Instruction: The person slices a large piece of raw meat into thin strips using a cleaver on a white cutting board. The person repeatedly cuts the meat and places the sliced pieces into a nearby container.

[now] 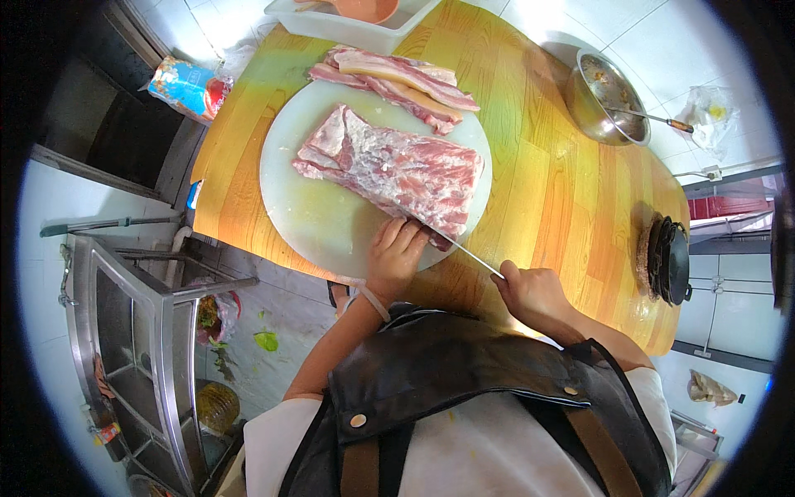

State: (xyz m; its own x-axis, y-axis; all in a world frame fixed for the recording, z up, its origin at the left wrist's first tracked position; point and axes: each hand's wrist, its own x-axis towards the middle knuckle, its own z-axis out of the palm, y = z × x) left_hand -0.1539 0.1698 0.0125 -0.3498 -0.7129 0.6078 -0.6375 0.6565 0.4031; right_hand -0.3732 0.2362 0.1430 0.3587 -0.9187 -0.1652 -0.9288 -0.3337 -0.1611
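A large slab of raw pork (404, 161) lies on a round white cutting board (298, 217). My left hand (397, 251) presses its fingers on the slab's near edge, close to the blade. My right hand (534, 295) is closed around the handle of a knife (466, 250), whose thin blade runs up and left to the meat at that edge. The handle is hidden in my fist, and I cannot tell how deep the blade sits. Several long strips of pork belly (404, 81) lie at the board's far edge, partly on the table.
The board rests on a wood-patterned table (559, 199). At its far side stands a white plastic tub (354, 25) with an orange scoop. A steel bowl (608, 96) with a wooden-handled utensil is at the right, beyond stacked black pans (671, 261). A metal rack (168, 348) stands left.
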